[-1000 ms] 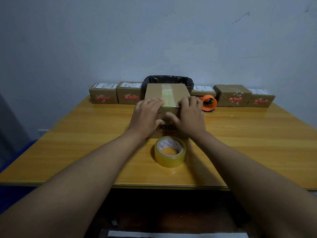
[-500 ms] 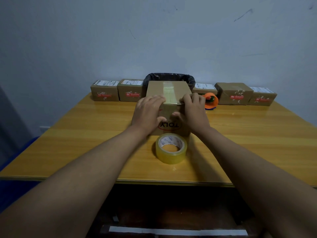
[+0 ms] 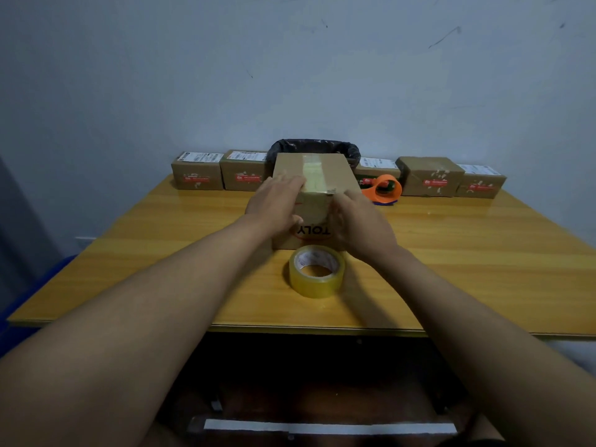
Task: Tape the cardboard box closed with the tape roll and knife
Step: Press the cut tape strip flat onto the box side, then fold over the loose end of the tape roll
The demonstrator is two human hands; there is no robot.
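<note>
A brown cardboard box [image 3: 335, 171] stands mid-table, a strip of clear tape running along its top and down the near face above upside-down printed letters. My left hand [image 3: 274, 204] lies flat on the box's near left corner, fingers on the top edge. My right hand [image 3: 361, 217] rests with fingers apart against the near right side; both are blurred. A roll of yellowish clear tape [image 3: 316, 271] lies flat on the table just in front of the box. An orange-handled cutter [image 3: 383, 188] sits to the box's right rear.
The yellow wooden table [image 3: 161, 253] ends close to me. Small labelled cardboard boxes line the far edge, two at left [image 3: 197, 171] and three at right [image 3: 430, 176]. A black-bagged bin [image 3: 314, 146] stands behind the box against the wall.
Both hands have slid apart on the box's near edge. The left stays on top while the right moves down the near right side. The box's front face shows more.
</note>
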